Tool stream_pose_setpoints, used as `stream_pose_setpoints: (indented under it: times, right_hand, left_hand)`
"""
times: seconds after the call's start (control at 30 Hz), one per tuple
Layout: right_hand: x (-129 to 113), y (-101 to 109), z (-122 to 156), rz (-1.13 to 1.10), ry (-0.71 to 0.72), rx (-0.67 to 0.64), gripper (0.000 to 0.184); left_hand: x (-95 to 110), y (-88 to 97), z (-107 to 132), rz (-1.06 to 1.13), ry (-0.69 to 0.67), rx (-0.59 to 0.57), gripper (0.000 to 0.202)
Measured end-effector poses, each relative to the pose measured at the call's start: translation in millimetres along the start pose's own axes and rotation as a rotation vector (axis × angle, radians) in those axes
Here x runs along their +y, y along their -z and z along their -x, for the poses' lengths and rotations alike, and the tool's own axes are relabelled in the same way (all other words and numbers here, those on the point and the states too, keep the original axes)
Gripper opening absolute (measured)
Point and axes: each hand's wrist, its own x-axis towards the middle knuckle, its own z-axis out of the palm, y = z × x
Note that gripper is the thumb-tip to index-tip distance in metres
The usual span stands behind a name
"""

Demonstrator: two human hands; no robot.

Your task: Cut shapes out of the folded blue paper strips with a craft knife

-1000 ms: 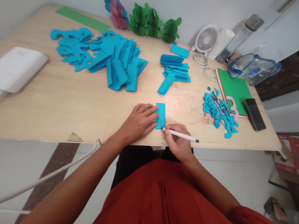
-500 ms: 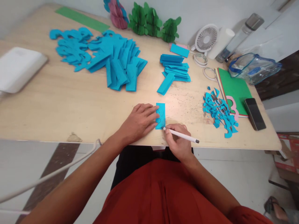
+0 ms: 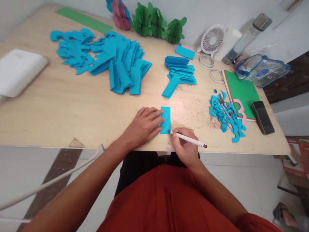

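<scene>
A small blue paper rectangle [image 3: 166,120] with curved pen lines on it lies near the table's front edge. My left hand [image 3: 146,124] rests flat, its fingertips pressing on the paper's left side. In my right hand [image 3: 187,145] is a white pen [image 3: 189,139] with a dark end, gripped between thumb and fingers. The pen's tip is at the lower right edge of the paper. Beyond the paper lies a pile of folded blue paper strips [image 3: 181,71].
Blue paper scraps [image 3: 225,112] lie right, by a pink paper cutout [image 3: 240,111], a green notebook [image 3: 243,90] and a phone [image 3: 263,117]. A large heap of blue folded paper [image 3: 123,58] is at back left. A small fan [image 3: 213,38] stands by the wall.
The pen and my right hand have shifted very slightly right, the tip now at the paper's edge. My left hand stays on the paper.
</scene>
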Motion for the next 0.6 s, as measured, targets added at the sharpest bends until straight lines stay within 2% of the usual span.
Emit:
stream_pose_setpoints:
  times: [0.27,0.6]
  right_hand:
    - [0.0,-0.1,0.3,0.022,-0.023,0.022,0.015]
    - [0.1,-1.4,1.5,0.039,0.032,0.009,0.014]
  left_hand:
    - [-0.2,0.0,-1.1,0.008,0.0,-0.007,0.025]
    - [0.3,0.3,-0.3,0.009,0.001,-0.006,0.025]
